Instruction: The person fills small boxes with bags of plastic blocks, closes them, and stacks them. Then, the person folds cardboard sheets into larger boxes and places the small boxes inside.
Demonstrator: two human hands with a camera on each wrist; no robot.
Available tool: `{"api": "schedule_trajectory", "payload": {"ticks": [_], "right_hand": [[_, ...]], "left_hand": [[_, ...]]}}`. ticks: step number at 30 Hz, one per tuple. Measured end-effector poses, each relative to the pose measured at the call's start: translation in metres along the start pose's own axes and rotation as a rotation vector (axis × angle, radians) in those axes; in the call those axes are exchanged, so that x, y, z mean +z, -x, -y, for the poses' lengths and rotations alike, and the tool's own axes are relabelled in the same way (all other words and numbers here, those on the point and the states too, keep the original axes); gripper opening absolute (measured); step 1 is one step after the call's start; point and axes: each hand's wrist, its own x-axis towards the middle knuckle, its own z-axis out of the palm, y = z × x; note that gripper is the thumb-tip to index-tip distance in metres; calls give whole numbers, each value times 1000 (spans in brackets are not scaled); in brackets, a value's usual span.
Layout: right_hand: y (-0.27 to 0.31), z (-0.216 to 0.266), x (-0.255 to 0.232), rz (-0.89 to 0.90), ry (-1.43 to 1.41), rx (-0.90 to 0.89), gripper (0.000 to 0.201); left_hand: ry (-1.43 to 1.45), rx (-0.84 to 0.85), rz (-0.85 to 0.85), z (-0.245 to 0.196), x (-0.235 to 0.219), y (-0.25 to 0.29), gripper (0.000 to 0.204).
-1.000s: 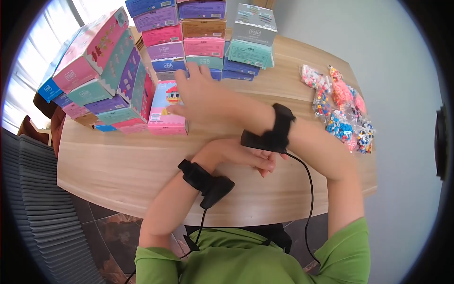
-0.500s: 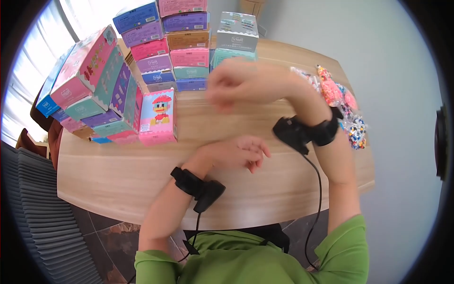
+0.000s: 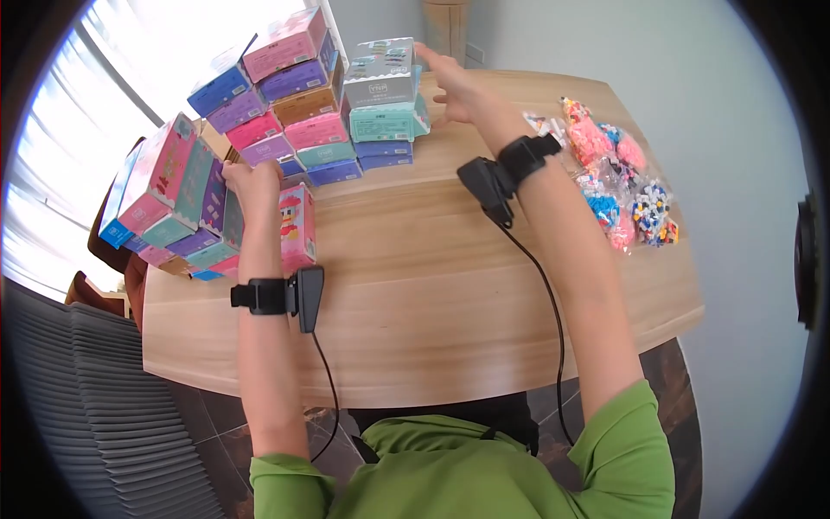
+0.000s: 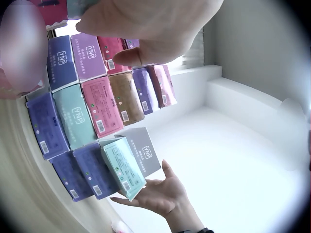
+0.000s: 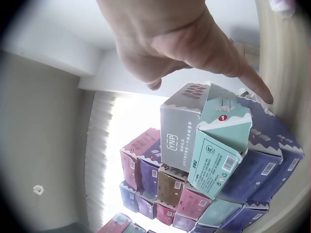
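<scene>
Gray box [image 3: 379, 88] tops teal box [image 3: 383, 124] — right grip [image 3: 458, 91] spread alongside — left grip [image 3: 253, 184] unclear.

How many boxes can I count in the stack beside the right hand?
4: a gray box on top, a teal box beneath it, then an upper blue box and a lower blue box at the bottom. More may be hidden behind.

White glare floods the window [image 3: 160, 60]; corners darken.
</scene>
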Motion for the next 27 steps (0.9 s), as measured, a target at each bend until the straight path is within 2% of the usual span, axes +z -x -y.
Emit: {"api": "schedule_trajectory", "payload": {"ticks": [2, 5, 8, 11, 14, 17, 21, 22, 25, 27], "right_hand": [[-3, -1, 13, -20, -36, -11, 104], [-6, -6, 26, -38, -170, -70, 100], [-25, -16, 26, -23, -225, -137, 89], [-28, -16, 28, 45, -299, -162, 79], [-49, -27, 26, 106, -317, -168, 75], [-59, -33, 25, 144, -352, -175, 71], [-49, -32, 6, 188, -387, -201, 65], [-42, -28, -1, 189, -379, -207, 64], [-12, -14, -13, 186, -346, -178, 69], [-24, -14, -21, -14, -170, -296, 73]], "left_hand": [[4, -39, -9, 5, 10, -13, 67], [-57, -55, -167, 2, 27, -17, 64], [-221, -227, -170, 14, 34, -38, 60], [-167, -285, 100, 25, 25, -48, 52], [-201, -269, 131, 29, 24, -43, 41], [-323, -242, 149, 20, 19, -34, 39], [-389, -118, 233, 25, 24, -32, 46], [-402, -109, 263, 12, 25, -21, 47], [-438, -67, 369, 7, 29, -16, 48], [-547, -13, 420, 9, 28, -18, 46]]}}
